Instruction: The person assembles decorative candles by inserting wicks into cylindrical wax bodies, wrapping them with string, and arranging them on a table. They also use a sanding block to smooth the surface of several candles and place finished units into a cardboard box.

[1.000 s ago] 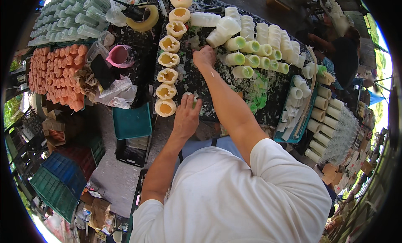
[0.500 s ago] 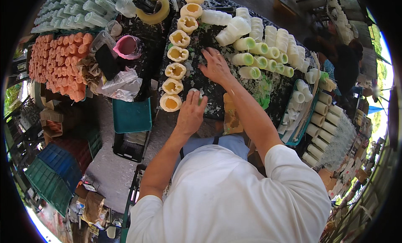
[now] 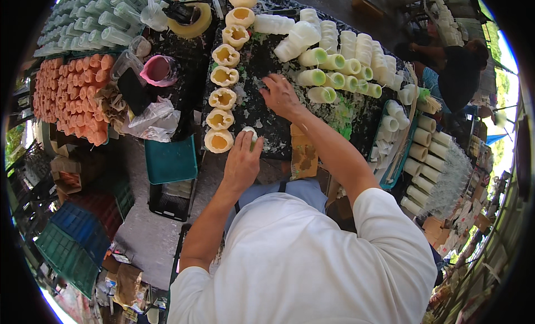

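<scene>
My left hand (image 3: 242, 161) is at the near edge of the black work table (image 3: 253, 109), its fingers closed over a small white and green piece (image 3: 251, 133) that is mostly hidden; its kind does not show. Farther in, my right hand (image 3: 281, 96) lies palm down on the scrap-strewn tabletop, fingers slightly bent and nothing visible in them. Left of both hands runs a row of cream wax cups (image 3: 223, 98) with scalloped rims and yellow insides. Beyond my right hand lie several white cylindrical candles with green ends (image 3: 315, 77).
Far left stand a stack of orange candles (image 3: 72, 98) and clear cups (image 3: 114, 37). A pink pot (image 3: 158, 71), a tape roll (image 3: 192, 23) and a teal tray (image 3: 171, 159) are nearer. White rolls fill a crate (image 3: 388, 140) at right. Another person (image 3: 460, 73) is at far right.
My right hand has drawn a little toward me across the table, its fingers less spread. My left hand stays over the small piece, which shows more now. The whole view has shifted slightly.
</scene>
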`<state>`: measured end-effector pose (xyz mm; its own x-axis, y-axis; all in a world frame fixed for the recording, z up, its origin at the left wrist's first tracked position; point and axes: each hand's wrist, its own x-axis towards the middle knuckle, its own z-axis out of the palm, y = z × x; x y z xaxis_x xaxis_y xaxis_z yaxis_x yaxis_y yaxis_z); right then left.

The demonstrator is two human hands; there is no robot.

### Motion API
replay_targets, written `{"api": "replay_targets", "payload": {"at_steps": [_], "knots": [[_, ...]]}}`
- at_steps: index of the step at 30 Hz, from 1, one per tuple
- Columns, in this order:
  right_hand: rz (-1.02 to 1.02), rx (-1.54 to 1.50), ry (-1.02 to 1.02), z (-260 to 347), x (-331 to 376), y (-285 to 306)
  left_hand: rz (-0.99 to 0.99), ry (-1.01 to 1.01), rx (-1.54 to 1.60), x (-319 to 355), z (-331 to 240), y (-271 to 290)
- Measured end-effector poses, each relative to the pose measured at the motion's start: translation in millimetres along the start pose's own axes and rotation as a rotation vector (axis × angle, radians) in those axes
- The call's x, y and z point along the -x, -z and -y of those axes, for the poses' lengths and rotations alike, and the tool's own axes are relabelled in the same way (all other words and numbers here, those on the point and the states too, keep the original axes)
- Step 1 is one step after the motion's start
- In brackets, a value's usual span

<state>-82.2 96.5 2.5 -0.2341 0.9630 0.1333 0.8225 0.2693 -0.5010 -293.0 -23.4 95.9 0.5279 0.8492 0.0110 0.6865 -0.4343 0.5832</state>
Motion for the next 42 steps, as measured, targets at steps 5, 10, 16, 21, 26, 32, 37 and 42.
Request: {"api": "replay_targets", "payload": {"at_steps": [5, 10, 16, 21, 26, 32, 37, 42], "knots": [[-0.189, -0.043, 0.253, -10, -58, -55, 0.011, 0.021, -0.002, 1, -6, 6], [0.18, 0.038, 0.123, -26, -40, -39, -0.004, 0.044, -0.009, 5, -2, -1], [0.157, -0.048, 0.025, -25, -28, -31, 0.037, 0.077, -0.033, 1, -2, -12], [0.323, -0.022, 0.018, -24, -33, -29, 0.041, 0.099, -0.098, -2, -2, -14], [0.56, 0.065, 0.082, -22, -29, -8, 0.008, 0.083, -0.075, -22, -5, 5], [0.049, 0.117, 0.41, -41, 16, -24, -0.1, -0.097, -0.075, -114, -2, 42], [0.133, 0.258, 0.393, -30, 41, -4, -0.064, -0.135, -0.121, -203, 26, 36], [0.513, 0.265, 0.035, -5, 58, 30, 0.08, -0.11, -0.217, -260, 64, 11]]}}
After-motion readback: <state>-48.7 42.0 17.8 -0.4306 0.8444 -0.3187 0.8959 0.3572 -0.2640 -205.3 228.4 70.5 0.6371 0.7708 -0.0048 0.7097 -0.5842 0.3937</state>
